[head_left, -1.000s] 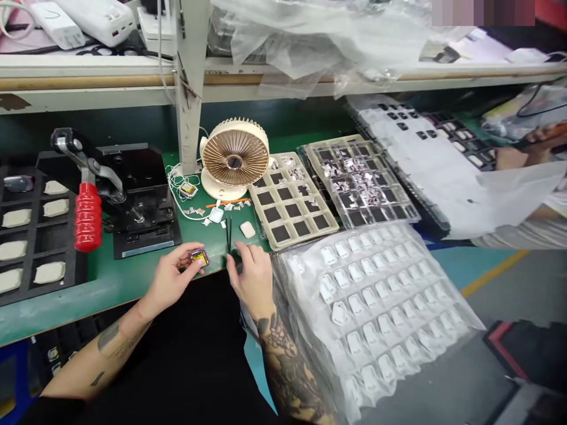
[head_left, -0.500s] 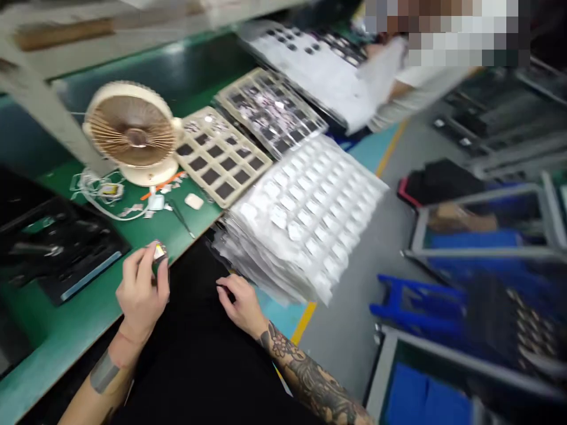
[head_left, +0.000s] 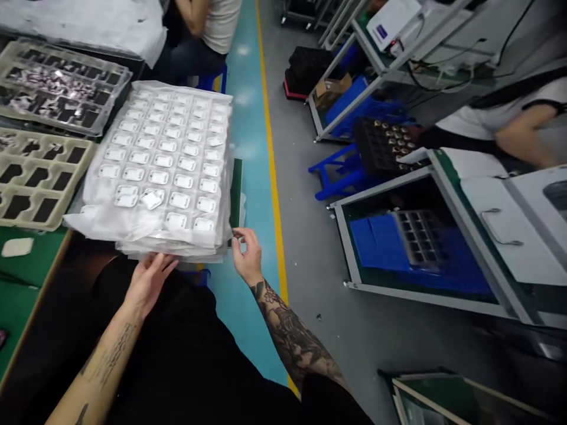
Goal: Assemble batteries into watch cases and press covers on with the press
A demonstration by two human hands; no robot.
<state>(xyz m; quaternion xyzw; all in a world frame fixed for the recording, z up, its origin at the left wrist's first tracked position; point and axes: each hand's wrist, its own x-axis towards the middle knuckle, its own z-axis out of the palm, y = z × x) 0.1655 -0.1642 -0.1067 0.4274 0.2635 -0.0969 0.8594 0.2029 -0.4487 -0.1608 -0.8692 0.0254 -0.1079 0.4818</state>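
Observation:
A stack of white plastic trays stands beside the green bench, its top tray filled with rows of small white pieces. One loose piece lies tilted near the tray's front left. At the stack's near edge, my left hand touches the underside of the layers with its fingers spread and partly hidden below them. My right hand is at the front right corner, thumb and forefinger pinched at the tray's edge; what lies between the fingertips is too small to make out.
Left of the stack, a beige tray and a tray of shiny parts rest on the green bench. People sit at the top and right. Metal-framed carts and a blue stool stand to the right.
The view has swung right. My left hand has moved from above the bench to the stack's near edge, and the small item it held is out of sight. My right hand has reached the stack's corner.

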